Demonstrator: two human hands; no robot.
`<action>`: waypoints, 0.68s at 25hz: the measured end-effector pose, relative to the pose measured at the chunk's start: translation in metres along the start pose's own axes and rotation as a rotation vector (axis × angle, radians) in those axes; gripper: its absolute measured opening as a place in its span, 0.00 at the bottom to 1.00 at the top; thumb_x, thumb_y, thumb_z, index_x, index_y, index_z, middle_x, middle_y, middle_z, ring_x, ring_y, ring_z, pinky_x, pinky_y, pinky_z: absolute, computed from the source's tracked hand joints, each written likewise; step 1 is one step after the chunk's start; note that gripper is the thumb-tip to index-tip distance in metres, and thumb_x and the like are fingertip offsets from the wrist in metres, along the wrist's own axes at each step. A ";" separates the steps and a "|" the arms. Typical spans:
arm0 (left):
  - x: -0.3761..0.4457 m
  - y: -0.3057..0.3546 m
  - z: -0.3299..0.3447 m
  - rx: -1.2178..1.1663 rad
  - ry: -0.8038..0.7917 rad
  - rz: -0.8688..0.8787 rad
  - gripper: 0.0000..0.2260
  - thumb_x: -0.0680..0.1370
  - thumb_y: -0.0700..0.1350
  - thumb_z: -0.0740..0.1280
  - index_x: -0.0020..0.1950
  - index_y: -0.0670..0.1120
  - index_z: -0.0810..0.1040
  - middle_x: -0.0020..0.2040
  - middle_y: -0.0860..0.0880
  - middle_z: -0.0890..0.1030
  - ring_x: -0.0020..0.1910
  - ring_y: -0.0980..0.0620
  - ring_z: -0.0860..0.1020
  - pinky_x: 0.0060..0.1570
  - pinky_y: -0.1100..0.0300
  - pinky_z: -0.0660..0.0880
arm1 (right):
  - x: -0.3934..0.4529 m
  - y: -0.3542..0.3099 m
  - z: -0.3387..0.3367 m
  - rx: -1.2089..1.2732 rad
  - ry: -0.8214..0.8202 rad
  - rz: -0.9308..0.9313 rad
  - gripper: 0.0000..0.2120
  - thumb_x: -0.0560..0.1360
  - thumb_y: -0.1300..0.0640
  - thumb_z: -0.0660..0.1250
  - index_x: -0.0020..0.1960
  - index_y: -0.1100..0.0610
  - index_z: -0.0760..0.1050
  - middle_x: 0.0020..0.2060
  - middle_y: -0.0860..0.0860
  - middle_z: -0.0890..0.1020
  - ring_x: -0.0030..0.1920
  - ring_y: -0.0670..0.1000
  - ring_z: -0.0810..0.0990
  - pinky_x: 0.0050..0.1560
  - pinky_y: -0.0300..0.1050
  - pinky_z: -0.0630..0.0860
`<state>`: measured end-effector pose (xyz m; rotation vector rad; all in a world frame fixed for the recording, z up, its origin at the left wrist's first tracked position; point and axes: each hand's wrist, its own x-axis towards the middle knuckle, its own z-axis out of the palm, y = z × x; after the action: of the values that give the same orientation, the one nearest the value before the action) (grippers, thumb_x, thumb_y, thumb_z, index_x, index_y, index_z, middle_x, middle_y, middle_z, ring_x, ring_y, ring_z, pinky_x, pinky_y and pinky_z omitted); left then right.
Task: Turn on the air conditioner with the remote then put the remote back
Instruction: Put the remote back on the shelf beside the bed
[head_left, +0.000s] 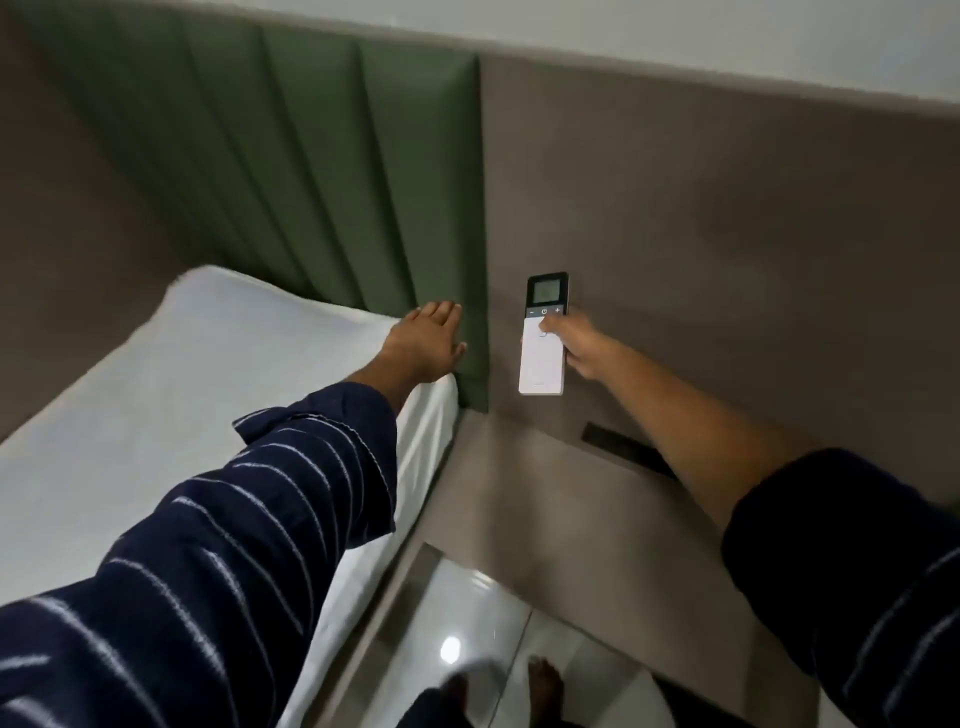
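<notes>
A slim white remote (541, 358) with a dark screen at its top stands upright against the grey-brown wall panel (727, 234). My right hand (576, 345) grips its right edge, thumb on the face just below the button row. My left hand (427, 340) is flat, fingers together, resting against the green padded headboard (322, 171) at the mattress corner. No air conditioner is in view.
A bed with a white sheet (182, 395) fills the left. Below the remote a grey-brown bedside surface (545, 499) carries a dark flat strip (618, 447). Glossy floor tiles (467, 623) and my feet show at the bottom.
</notes>
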<state>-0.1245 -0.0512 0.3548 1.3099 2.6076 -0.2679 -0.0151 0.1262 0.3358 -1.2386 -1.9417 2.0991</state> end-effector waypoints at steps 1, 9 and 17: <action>0.019 0.011 0.027 0.001 -0.020 0.049 0.29 0.82 0.52 0.52 0.80 0.39 0.51 0.80 0.43 0.55 0.78 0.44 0.56 0.76 0.51 0.55 | 0.016 0.029 -0.010 0.022 0.024 0.030 0.14 0.77 0.69 0.57 0.62 0.66 0.70 0.53 0.63 0.78 0.49 0.62 0.79 0.50 0.50 0.77; 0.081 0.064 0.251 0.018 -0.270 0.224 0.30 0.82 0.53 0.52 0.80 0.40 0.48 0.81 0.43 0.51 0.79 0.45 0.53 0.76 0.51 0.53 | 0.101 0.286 -0.032 -0.060 0.155 0.370 0.17 0.75 0.71 0.61 0.64 0.68 0.72 0.41 0.57 0.79 0.43 0.56 0.78 0.44 0.43 0.74; 0.086 0.085 0.377 -0.057 -0.409 0.248 0.31 0.82 0.54 0.52 0.80 0.42 0.47 0.81 0.43 0.51 0.80 0.45 0.52 0.77 0.52 0.49 | 0.134 0.439 -0.016 -0.143 0.263 0.534 0.19 0.74 0.67 0.66 0.64 0.65 0.71 0.61 0.65 0.77 0.60 0.64 0.77 0.60 0.57 0.75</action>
<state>-0.0663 -0.0315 -0.0365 1.3742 2.0809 -0.3716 0.1124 0.1103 -0.1055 -2.1370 -1.8142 1.8644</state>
